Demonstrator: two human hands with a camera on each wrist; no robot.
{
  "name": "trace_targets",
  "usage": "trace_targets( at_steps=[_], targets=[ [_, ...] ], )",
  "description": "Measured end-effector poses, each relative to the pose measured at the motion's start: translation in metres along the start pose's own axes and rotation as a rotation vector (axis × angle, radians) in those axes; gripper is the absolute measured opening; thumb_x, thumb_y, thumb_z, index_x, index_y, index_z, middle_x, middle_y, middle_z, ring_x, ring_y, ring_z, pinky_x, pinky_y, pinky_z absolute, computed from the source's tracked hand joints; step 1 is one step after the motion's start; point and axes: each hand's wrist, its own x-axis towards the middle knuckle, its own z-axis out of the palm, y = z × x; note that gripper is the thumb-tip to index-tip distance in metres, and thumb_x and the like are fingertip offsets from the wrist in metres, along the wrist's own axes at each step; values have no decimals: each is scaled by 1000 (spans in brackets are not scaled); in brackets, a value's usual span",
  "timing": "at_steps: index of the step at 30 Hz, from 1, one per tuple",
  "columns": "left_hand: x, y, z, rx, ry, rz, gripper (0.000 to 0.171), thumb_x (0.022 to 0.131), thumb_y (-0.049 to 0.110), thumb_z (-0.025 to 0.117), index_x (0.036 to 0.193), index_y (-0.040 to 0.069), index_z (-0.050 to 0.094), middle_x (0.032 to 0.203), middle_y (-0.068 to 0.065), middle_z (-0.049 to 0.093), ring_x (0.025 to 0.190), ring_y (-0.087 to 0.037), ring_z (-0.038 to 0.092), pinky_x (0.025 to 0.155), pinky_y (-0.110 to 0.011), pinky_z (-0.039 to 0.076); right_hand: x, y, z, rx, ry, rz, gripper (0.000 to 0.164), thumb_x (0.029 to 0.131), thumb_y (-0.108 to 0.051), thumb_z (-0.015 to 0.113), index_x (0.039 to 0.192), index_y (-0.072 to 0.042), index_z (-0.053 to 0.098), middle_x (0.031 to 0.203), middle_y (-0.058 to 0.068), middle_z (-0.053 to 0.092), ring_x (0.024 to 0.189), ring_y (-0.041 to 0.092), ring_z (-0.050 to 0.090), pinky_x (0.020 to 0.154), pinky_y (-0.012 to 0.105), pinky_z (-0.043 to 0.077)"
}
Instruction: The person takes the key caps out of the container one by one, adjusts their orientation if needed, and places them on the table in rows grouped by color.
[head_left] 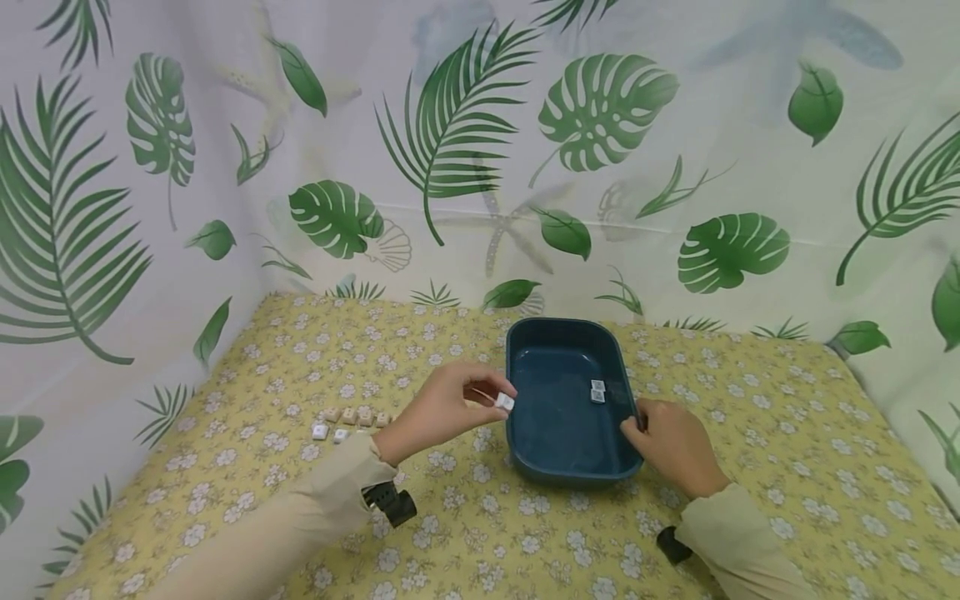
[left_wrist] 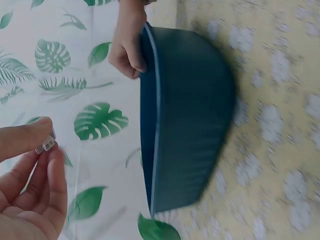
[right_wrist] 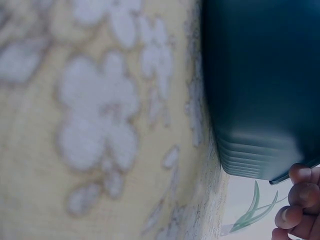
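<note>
My left hand (head_left: 452,404) pinches a small white keycap (head_left: 505,402) between thumb and fingertips, just at the left rim of a dark blue-green plastic basin (head_left: 573,468). The left wrist view shows this keycap's hollow underside, clear of the basin wall. On the far side, my right hand (head_left: 675,442) grips the basin's right rim. Inside the basin, two white keycaps (head_left: 597,392) lie touching near the right wall. Behind my left wrist, several beige keycaps (head_left: 348,416) form a row on the cloth, with white keycaps (head_left: 320,432) in front, partly hidden by the sleeve.
A yellow floral cloth (head_left: 465,533) covers the table. White leaf-printed curtains (head_left: 480,150) rise behind it and at the sides. Dark bands (head_left: 390,502) are strapped round both wrists.
</note>
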Motion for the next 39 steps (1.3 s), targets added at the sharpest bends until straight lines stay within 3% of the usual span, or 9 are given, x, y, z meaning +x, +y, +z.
trace_targets(
  at_steps=[3, 7, 14, 21, 27, 31, 39],
  targets=[
    [-11, -9, -7, 64, 44, -1, 19, 83, 12, 71, 102, 13, 70, 98, -4, 66, 84, -13, 60, 76, -23, 53, -1, 0, 2, 2, 4, -6, 32, 88, -12, 51, 58, -13, 40, 49, -2, 32, 43, 11, 28, 46, 23, 22],
    [-26, -19, -18, 77, 91, -54, 20, 82, 10, 72, 102, 12, 70, 96, -5, 66, 81, -14, 60, 75, -23, 54, -1, 0, 2, 3, 5, -11, 33, 88, -12, 52, 57, -13, 40, 48, -2, 32, 43, 11, 28, 46, 23, 22],
    [-52, -45, -36, 184, 182, -161, 19, 82, 7, 71, 100, 10, 70, 98, -5, 67, 83, -14, 62, 75, -23, 54, -1, -1, 1, 5, 5, -14, 34, 88, -12, 53, 57, -13, 40, 48, -2, 31, 42, 11, 27, 45, 23, 22],
    [-73, -71, -52, 289, 217, -237, 17, 83, 4, 69, 100, 5, 69, 96, -8, 67, 82, -16, 63, 74, -28, 56, -1, -2, 1, 3, 10, -21, 34, 89, -12, 53, 57, -13, 40, 48, -2, 32, 42, 11, 28, 45, 23, 22],
    [-80, -82, -55, 416, 183, -291, 14, 83, 8, 70, 97, 9, 71, 98, -4, 68, 85, -17, 62, 75, -32, 54, -1, -2, 1, 1, 7, -19, 33, 88, -12, 52, 57, -12, 40, 48, -1, 32, 42, 11, 28, 45, 24, 22],
    [-81, -87, -55, 533, 164, -291, 13, 80, 11, 74, 92, 14, 72, 97, 0, 68, 86, -18, 62, 75, -34, 53, 0, -2, 0, 2, 2, -18, 33, 88, -12, 52, 58, -12, 40, 48, -1, 32, 43, 11, 28, 45, 24, 22],
    [-79, -97, -55, 592, 140, -306, 11, 77, 13, 77, 88, 16, 73, 93, 0, 69, 83, -15, 64, 74, -33, 54, 0, -3, -2, 10, -12, -7, 32, 88, -11, 52, 58, -12, 40, 48, -1, 32, 43, 12, 28, 45, 24, 22]
  ],
)
